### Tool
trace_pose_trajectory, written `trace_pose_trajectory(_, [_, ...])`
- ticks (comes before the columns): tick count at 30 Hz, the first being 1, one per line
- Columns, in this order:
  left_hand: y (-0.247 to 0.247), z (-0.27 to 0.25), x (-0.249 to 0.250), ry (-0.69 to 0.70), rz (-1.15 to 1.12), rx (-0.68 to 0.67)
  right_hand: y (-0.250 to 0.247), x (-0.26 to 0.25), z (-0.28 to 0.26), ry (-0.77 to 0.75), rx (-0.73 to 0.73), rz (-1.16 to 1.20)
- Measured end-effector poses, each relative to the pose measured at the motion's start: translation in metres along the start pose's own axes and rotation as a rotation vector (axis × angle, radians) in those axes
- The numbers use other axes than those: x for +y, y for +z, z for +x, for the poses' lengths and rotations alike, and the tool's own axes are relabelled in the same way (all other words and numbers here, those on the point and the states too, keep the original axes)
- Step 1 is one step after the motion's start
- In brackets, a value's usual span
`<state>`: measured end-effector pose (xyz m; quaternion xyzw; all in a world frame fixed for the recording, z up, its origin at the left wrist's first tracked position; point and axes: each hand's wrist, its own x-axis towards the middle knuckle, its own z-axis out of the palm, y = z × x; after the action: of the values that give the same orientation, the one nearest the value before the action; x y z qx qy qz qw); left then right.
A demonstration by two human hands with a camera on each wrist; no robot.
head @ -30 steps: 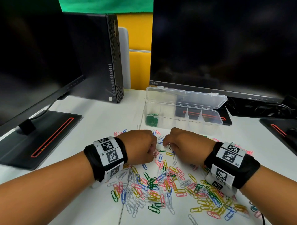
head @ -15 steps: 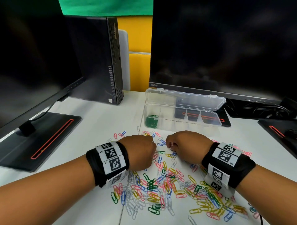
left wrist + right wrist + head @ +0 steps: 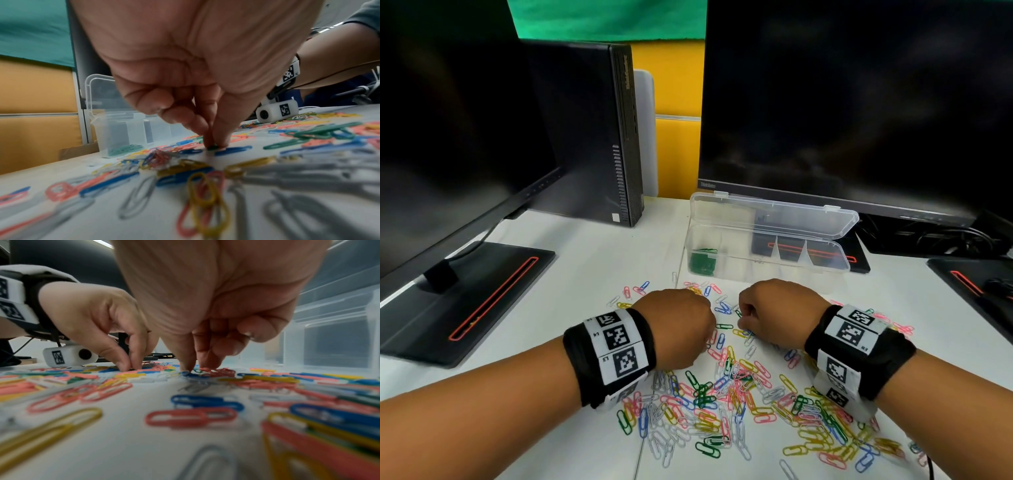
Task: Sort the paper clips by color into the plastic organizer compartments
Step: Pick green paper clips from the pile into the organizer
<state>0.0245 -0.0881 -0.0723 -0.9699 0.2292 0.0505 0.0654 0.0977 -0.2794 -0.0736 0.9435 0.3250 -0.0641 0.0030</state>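
Observation:
Coloured paper clips (image 3: 726,394) lie scattered over the white table. The clear plastic organizer (image 3: 825,265) stands open behind them, with green clips (image 3: 703,262) in its leftmost compartment. My left hand (image 3: 703,337) is knuckles-up over the pile; in the left wrist view its thumb and forefinger (image 3: 213,144) pinch a green clip (image 3: 212,147) that still touches the table. My right hand (image 3: 743,322) is curled beside it. In the right wrist view its thumb and fingers (image 3: 195,368) close on a small green clip (image 3: 197,370) among blue and red ones.
Two dark monitors (image 3: 859,102) stand at the back, and their black bases (image 3: 472,301) lie on the table at left and right. A black desktop computer (image 3: 592,137) stands behind on the left. A bare strip of table separates the organizer from the clips.
Both hands stay over the far edge of the pile and have drawn slightly apart. Their fingertips have come down onto single clips.

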Motion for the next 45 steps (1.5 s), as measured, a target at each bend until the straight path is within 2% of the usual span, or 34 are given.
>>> trace_pose_trajectory(4, [0.005, 0.002, 0.005, -0.005, 0.068, -0.029, 0.002, 0.001, 0.001, -0.014, -0.01, 0.016])
trace_pose_trajectory(7, [-0.005, 0.002, 0.001, -0.047, -0.038, -0.114, 0.001, 0.001, 0.0, -0.023, 0.001, 0.047])
trace_pose_trajectory(10, [-0.016, 0.004, -0.016, -0.141, -0.33, -0.126, 0.002, 0.001, -0.001, -0.051, 0.002, 0.076])
trace_pose_trajectory(15, [-0.023, 0.014, -0.044, -0.367, -1.003, 0.014, 0.004, 0.002, 0.0, -0.097, -0.006, 0.016])
trace_pose_trajectory(17, [-0.021, 0.022, -0.049, -0.435, -1.089, 0.018, 0.005, 0.002, 0.001, -0.113, 0.001, -0.011])
trace_pose_trajectory(19, [-0.021, 0.028, -0.047, -0.407, -1.036, -0.04, 0.004, 0.002, 0.001, -0.107, 0.015, 0.027])
trace_pose_trajectory(22, [-0.023, 0.036, -0.034, -0.231, -0.777, -0.118, 0.002, 0.001, 0.001, -0.098, -0.002, 0.058])
trace_pose_trajectory(24, [-0.024, 0.041, -0.02, -0.148, -0.563, -0.119, 0.0, -0.001, 0.0, -0.1, 0.01, 0.051])
trace_pose_trajectory(28, [-0.024, 0.051, 0.0, -0.079, -0.242, -0.102, -0.002, -0.003, -0.005, -0.086, 0.011, 0.029])
trace_pose_trajectory(33, [-0.021, 0.053, 0.001, -0.05, -0.185, -0.083, -0.013, -0.007, -0.01, -0.04, 0.032, -0.023])
trace_pose_trajectory(36, [-0.018, 0.049, 0.003, -0.054, -0.126, -0.132, -0.019, -0.006, -0.013, -0.014, 0.115, 0.003])
trace_pose_trajectory(38, [-0.021, 0.045, 0.0, -0.086, -0.147, -0.157, -0.027, -0.003, -0.02, -0.047, 0.104, 0.062])
trace_pose_trajectory(40, [-0.028, 0.041, -0.008, -0.177, -0.363, -0.144, -0.037, -0.005, -0.03, -0.109, 0.013, 0.187])
trace_pose_trajectory(43, [-0.033, 0.029, -0.023, -0.393, -1.119, -0.139, -0.043, -0.011, -0.042, -0.15, -0.2, 0.395])
trace_pose_trajectory(45, [-0.032, 0.018, -0.029, -0.462, -1.543, -0.154, -0.04, -0.012, -0.045, -0.124, -0.297, 0.53])
